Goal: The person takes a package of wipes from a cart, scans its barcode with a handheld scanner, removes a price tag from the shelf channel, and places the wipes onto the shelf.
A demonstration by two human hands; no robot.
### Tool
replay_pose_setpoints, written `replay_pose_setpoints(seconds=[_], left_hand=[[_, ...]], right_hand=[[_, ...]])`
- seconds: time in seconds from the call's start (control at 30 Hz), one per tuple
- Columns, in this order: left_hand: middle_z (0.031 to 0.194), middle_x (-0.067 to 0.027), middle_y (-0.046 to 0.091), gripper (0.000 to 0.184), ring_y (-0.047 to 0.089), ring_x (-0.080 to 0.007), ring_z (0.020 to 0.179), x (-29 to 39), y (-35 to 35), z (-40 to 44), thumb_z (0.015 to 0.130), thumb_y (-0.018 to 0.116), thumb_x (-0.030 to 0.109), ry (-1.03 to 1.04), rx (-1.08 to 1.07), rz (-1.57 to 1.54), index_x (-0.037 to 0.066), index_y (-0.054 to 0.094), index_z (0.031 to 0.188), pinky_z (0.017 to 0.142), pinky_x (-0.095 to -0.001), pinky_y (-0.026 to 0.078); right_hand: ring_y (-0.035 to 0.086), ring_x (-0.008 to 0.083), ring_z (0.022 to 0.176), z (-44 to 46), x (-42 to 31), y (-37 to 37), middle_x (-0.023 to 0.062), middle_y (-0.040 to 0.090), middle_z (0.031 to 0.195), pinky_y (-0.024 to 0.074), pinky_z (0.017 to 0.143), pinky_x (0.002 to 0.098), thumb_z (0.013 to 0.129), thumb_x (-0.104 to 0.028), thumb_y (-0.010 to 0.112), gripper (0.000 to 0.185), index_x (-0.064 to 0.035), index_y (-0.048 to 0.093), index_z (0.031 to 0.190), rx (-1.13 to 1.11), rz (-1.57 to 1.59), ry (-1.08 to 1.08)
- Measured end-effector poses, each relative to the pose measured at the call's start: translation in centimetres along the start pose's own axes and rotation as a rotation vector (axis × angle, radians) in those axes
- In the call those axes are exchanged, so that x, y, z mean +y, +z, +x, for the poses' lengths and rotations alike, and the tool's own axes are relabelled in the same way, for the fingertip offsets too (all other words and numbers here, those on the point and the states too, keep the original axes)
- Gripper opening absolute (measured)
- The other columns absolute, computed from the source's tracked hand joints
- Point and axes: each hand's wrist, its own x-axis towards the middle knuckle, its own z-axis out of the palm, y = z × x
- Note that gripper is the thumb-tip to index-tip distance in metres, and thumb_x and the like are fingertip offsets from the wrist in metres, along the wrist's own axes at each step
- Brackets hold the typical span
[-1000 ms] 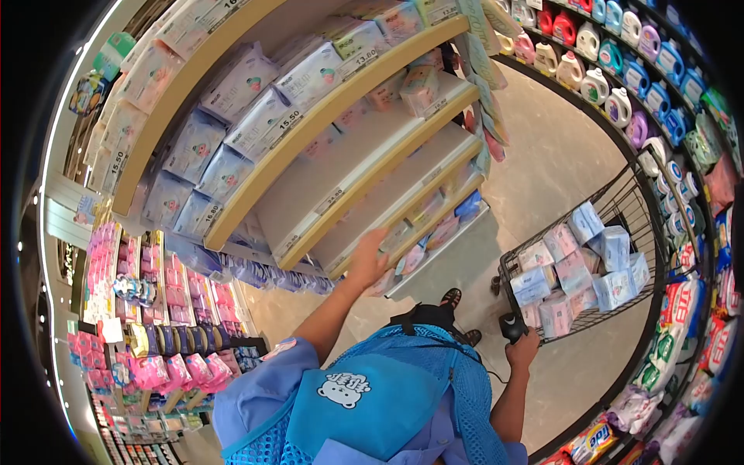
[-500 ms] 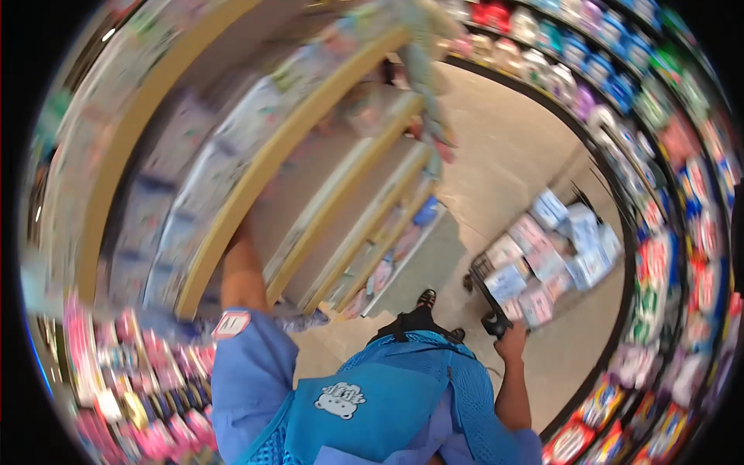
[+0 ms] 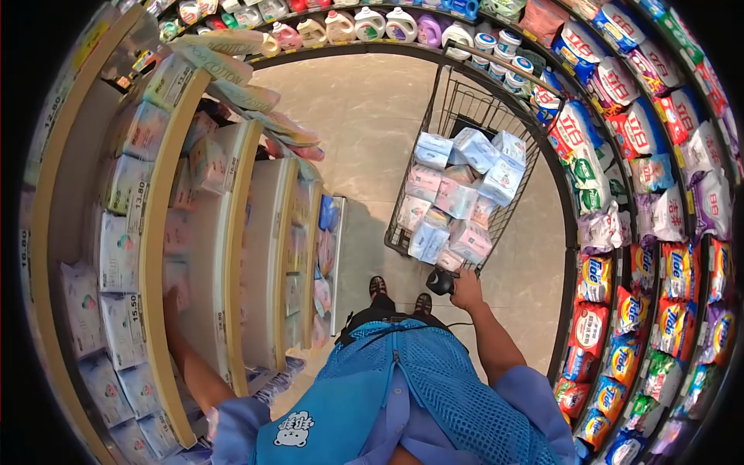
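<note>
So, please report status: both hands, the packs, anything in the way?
Left hand inside shelf, grip unclear. Right hand gripping black object. Packs piled in cart. Shelf edge hides left fingers.

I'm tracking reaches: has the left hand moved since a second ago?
Yes: the left hand has moved inward, to beneath the shelf edge labelled 15.50.

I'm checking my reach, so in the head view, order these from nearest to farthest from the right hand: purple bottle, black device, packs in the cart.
From the right hand:
1. Black device, right at the hand.
2. Packs, ahead, inside the cart.
3. Purple bottle, farthest ahead, beyond the cart.
</note>
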Motion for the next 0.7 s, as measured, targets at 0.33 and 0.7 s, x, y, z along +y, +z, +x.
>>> replay_pose_setpoints(seconds=[0.33, 0.7], left_hand=[[0.123, -0.0223, 0.056, 0.050, 0.056, -0.0408, 0.110, 16.0, -5.3, -14.4, 0.072, 0.083, 0.018, 0.456, 0.714, -0.189, 0.005, 0.052, 0.109, 0.090, -0.0452, 0.048], [0.140, -0.0218, 0.046, 0.070, 0.040, -0.0420, 0.133, 48.5, -12.4, -8.2, 0.066, 0.087, 0.021, 0.944, 0.622, -0.962, 0.005, 0.055, 0.126, 0.112, -0.0510, 0.028]], right_hand=[[0.046, 0.0280, 0.121, -0.2, 0.0, -0.2, 0.0048, 0.053, 0.128, 0.0406, 0.099, 0.0481, 0.066, -0.012, 0.071, 0.024, -0.0123, 0.074, 0.089, -0.016, 0.027, 0.027], [0.047, 0.0296, 0.118, 0.0, 0.6, 0.8, 0.0056, 0.052, 0.126, 0.0428, 0.096, 0.0478, 0.066, -0.015, 0.071, 0.025, -0.0115, 0.072, 0.090, 0.006, 0.004, 0.007]])
